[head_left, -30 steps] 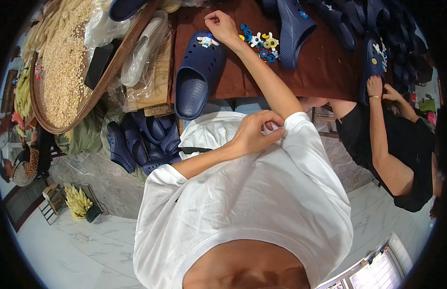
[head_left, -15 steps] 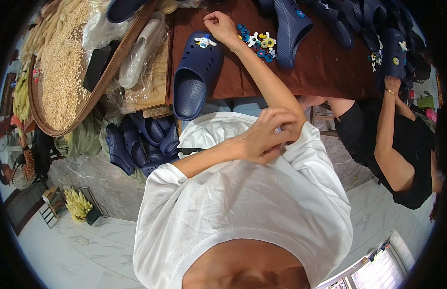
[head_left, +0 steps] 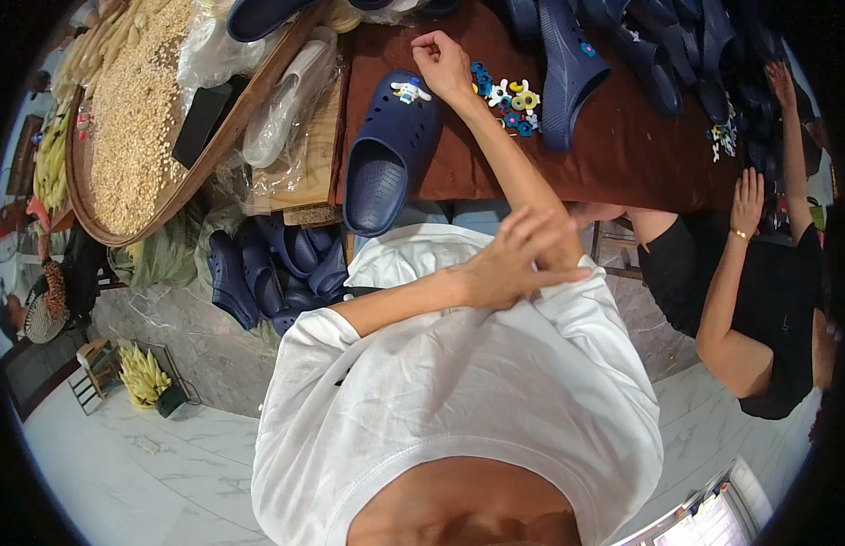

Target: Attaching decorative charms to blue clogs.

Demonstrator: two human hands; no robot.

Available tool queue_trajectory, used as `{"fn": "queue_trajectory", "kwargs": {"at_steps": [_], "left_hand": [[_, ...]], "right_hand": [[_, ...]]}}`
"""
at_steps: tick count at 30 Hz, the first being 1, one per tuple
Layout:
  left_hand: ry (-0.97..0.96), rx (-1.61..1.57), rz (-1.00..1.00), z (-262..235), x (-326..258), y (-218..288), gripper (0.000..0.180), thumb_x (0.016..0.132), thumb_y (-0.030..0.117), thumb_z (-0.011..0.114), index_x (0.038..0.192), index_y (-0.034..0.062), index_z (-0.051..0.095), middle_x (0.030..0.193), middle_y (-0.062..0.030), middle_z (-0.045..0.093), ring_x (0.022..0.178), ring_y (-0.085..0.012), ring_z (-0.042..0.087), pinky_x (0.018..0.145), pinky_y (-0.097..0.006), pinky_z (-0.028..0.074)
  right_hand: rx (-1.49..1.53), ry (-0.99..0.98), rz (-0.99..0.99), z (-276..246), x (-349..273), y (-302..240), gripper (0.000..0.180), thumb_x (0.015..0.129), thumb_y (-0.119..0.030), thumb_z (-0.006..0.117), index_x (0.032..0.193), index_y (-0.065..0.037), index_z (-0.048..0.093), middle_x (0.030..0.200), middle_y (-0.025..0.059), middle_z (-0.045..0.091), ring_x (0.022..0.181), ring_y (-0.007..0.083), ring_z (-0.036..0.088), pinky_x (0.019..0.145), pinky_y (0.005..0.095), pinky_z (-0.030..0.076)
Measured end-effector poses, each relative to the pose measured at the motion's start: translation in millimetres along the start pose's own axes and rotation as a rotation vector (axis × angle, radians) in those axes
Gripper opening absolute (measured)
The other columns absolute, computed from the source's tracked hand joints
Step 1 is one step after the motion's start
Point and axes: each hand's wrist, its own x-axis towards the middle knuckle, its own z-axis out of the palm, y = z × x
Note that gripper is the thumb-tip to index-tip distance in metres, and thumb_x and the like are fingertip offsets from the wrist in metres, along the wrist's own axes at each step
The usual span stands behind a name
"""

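My right hand (head_left: pixel 440 64) reaches out over the dark red table (head_left: pixel 622 155) with its fingers curled shut. It sits right beside the toe of a navy blue clog (head_left: pixel 386 155), which carries a white charm (head_left: pixel 409 90). Whether anything small is pinched in those fingers cannot be made out. A cluster of small colourful charms (head_left: pixel 509 98) lies just right of that hand, and another blue clog (head_left: pixel 568 68) stands beyond them. My left hand (head_left: pixel 522 255) lies across my own right upper arm at the edge of the white sleeve, fingers spread flat, holding nothing.
A co-worker in a black shirt sits at the right, one hand (head_left: pixel 748 196) on the table edge and the other hand (head_left: pixel 782 82) among more blue clogs. At the left is a round tray of grain (head_left: pixel 131 118) and plastic bags (head_left: pixel 277 118). Blue clogs (head_left: pixel 277 268) are piled under the table.
My left hand has slid along my right upper arm and its fingers have flattened out. The co-worker's hands have shifted on the table. My right hand has stayed by the clog.
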Motion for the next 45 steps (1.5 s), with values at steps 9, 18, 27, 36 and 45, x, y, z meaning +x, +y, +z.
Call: {"fn": "queue_trajectory", "kwargs": {"at_steps": [9,18,27,36,45], "left_hand": [[0.012,0.503,-0.089,14,7,-5,0.073,0.076,0.027,0.063,0.142,0.0424,0.037,0.151,-0.0092,0.029,0.139,-0.0324,0.023,0.110,-0.053,0.017],[-0.004,0.224,-0.092,17,12,-15,0.075,0.070,0.012,0.064,0.140,0.0315,0.045,0.147,-0.0136,0.033,0.139,-0.0352,0.025,0.108,-0.055,0.021],[0.447,0.123,-0.538,-77,-32,-47,0.053,0.066,-0.006,0.053,0.117,0.0082,0.062,0.123,-0.0155,0.052,0.118,-0.0339,0.047,0.099,-0.042,0.038],[0.822,-0.198,-0.798,-68,-61,-76,0.024,0.077,-0.008,0.052,0.097,0.0008,0.061,0.099,-0.0075,0.057,0.089,-0.0151,0.057,0.078,-0.025,0.047],[0.989,-0.788,-0.983,-63,-67,-90,0.029,0.088,0.003,0.057,0.115,0.0003,0.048,0.105,-0.0040,0.054,0.094,-0.0099,0.053,0.087,-0.022,0.041]], "right_hand": [[-0.037,0.049,-0.089,-4,-10,2,0.014,0.083,-0.013,0.063,0.095,-0.006,0.067,0.077,0.0034,0.065,0.067,0.0107,0.059,0.065,0.0265,0.050],[-0.092,0.024,-0.035,-39,-27,10,0.013,0.086,-0.012,0.062,0.096,-0.004,0.065,0.080,0.0019,0.064,0.070,0.0100,0.058,0.066,0.0254,0.048],[-0.401,0.040,-0.125,-90,-111,2,0.021,0.085,-0.001,0.055,0.105,-0.003,0.060,0.102,0.0144,0.056,0.095,0.0279,0.057,0.084,0.0383,0.046],[-0.780,0.177,-0.206,-87,-97,27,0.051,0.086,-0.005,0.055,0.131,0.009,0.036,0.130,0.0324,0.037,0.123,0.0498,0.038,0.102,0.0487,0.035],[-0.697,0.092,-0.201,-79,-100,33,0.053,0.084,-0.005,0.061,0.131,0.005,0.040,0.126,0.0252,0.045,0.114,0.0415,0.046,0.097,0.0466,0.038]]}}
